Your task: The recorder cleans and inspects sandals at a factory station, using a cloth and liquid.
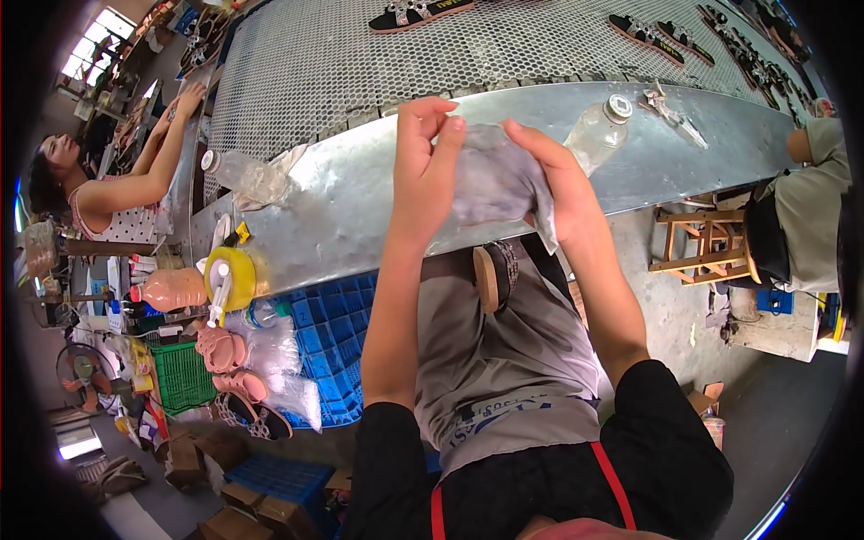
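A crumpled grey cloth point(490, 175) is spread between my two hands above the front edge of the metal table. My left hand point(425, 171) grips its left side, thumb raised and fingers curled, partly behind the cloth. With the thumb over its upper right edge, my right hand point(562, 180) holds the other side, and a loose corner hangs down beside the palm. Below the cloth, a dark sandal with a tan sole point(495, 274) stands on its side at my lap, against the grey apron point(504, 360). Neither hand touches the sandal.
A mesh conveyor point(342, 63) carries several studded sandals point(421, 13). Clear bottles stand right point(598, 135) and lie left point(252, 175) on the metal ledge point(333, 189). A yellow tape roll point(231, 279) and blue crate point(333, 351) are lower left. A co-worker point(108, 189) works left; another person point(810, 198) sits right.
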Demonstrator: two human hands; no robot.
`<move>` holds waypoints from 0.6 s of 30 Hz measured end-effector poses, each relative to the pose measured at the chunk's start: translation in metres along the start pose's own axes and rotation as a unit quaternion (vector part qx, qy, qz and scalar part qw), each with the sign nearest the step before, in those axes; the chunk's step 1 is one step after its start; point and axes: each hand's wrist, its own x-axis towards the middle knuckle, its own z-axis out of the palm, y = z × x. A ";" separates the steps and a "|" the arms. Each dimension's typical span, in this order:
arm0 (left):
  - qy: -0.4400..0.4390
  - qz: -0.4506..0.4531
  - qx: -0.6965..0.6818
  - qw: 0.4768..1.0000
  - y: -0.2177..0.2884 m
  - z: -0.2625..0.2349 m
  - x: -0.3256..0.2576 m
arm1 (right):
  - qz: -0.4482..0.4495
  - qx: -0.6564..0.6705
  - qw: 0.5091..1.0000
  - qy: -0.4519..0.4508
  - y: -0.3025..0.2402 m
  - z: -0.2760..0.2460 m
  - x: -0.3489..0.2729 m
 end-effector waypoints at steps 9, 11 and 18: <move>-0.012 0.198 0.127 0.972 0.007 0.071 -0.031 | -0.227 0.022 0.963 -0.141 -0.005 -0.031 -0.020; -0.087 0.092 0.017 0.992 0.015 0.072 -0.029 | -0.232 0.076 0.966 -0.080 -0.007 -0.030 -0.035; -0.258 -0.047 0.154 0.953 -0.008 0.078 0.031 | -0.511 -0.231 0.821 0.107 -0.062 -0.071 -0.053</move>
